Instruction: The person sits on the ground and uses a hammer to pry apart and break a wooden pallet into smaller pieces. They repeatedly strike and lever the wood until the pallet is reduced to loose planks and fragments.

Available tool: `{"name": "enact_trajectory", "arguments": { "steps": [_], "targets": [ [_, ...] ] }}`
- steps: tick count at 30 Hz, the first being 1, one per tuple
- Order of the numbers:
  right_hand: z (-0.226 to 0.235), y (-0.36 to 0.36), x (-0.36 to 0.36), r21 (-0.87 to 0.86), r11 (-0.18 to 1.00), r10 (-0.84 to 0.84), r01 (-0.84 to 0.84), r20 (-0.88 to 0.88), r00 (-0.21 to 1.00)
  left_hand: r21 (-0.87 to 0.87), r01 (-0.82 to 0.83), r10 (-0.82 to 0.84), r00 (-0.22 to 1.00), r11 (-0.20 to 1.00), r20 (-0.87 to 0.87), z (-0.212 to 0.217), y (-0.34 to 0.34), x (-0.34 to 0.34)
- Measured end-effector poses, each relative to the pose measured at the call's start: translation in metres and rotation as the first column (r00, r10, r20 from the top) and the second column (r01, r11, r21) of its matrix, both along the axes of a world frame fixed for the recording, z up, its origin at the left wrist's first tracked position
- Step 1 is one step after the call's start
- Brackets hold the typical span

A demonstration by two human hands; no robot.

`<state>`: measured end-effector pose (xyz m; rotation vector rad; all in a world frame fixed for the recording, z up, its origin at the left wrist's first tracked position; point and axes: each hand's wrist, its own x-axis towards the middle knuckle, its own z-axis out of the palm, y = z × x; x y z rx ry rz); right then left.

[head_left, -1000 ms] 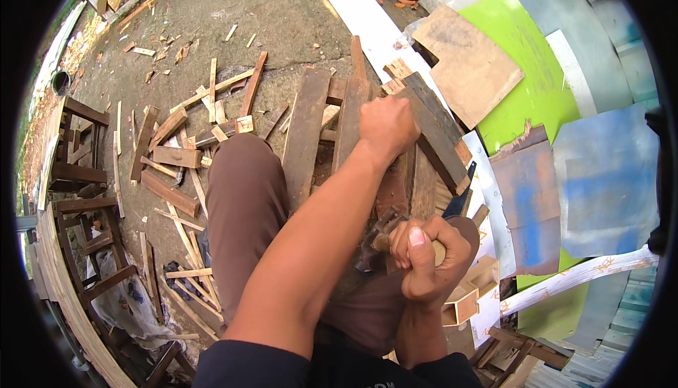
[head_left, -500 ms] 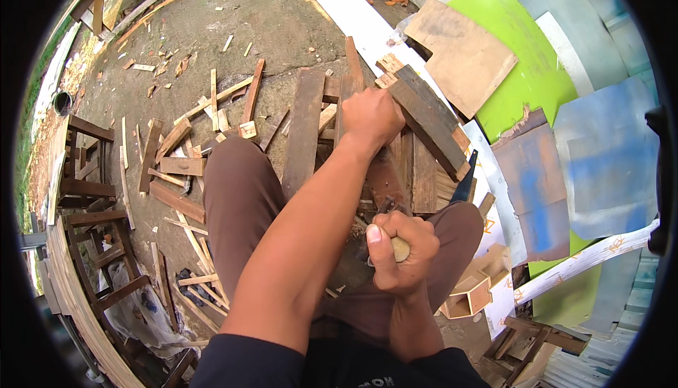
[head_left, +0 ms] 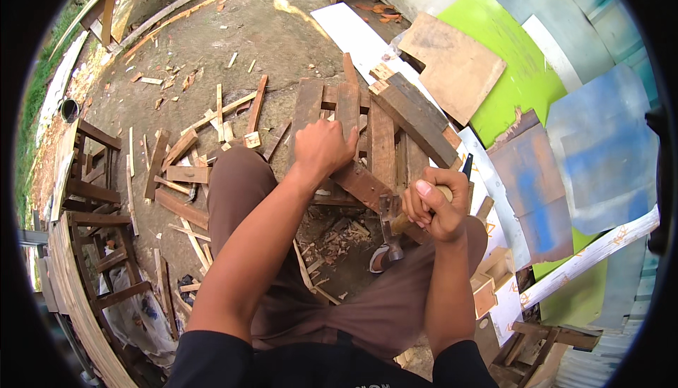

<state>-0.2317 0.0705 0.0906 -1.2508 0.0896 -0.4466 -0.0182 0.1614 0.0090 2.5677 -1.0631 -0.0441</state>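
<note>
The person sits over a pile of dark reclaimed planks on bare ground. The left hand (head_left: 321, 146) presses down on a reddish-brown wooden slat (head_left: 364, 184) that lies slanted across the upright boards of a broken pallet frame (head_left: 374, 130), fingers curled over its upper end and pinning it in place. The right hand (head_left: 438, 204) is wrapped tight around the wooden handle of a claw hammer (head_left: 390, 227), fingers closed fully on the grip, thumb on top; the steel head hangs low, just beside the slat's lower end and above the gap between the knees.

This looks like the hammering stage of working the slat, either driving or knocking loose a nail near its lower end; which of the two cannot be told, since no nail is visible. The next move would call for a steady hold from the left hand, kept well away from the strike point, and a short, aimed swing, as the hammer head sits close to the legs. Offcuts (head_left: 176, 172) litter the ground to the left.
</note>
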Motion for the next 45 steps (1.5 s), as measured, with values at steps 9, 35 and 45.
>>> {"name": "enact_trajectory", "arguments": {
  "steps": [9,35,45],
  "targets": [
    [0.003,0.009,0.001,0.02,0.99,-0.14,0.142,-0.085,0.986,-0.052,0.22,-0.195,0.935,0.974,0.297,-0.016,-0.003,-0.014],
    [-0.021,0.091,-0.018,-0.362,0.904,-0.248,0.226,-0.015,0.969,-0.166,0.236,-0.211,0.965,0.957,0.155,-0.02,0.0,-0.019],
    [-0.002,0.026,0.005,-0.005,0.963,-0.269,0.271,-0.142,0.953,-0.076,0.206,-0.198,0.974,0.976,0.11,-0.018,-0.015,-0.017]
  ]
}}
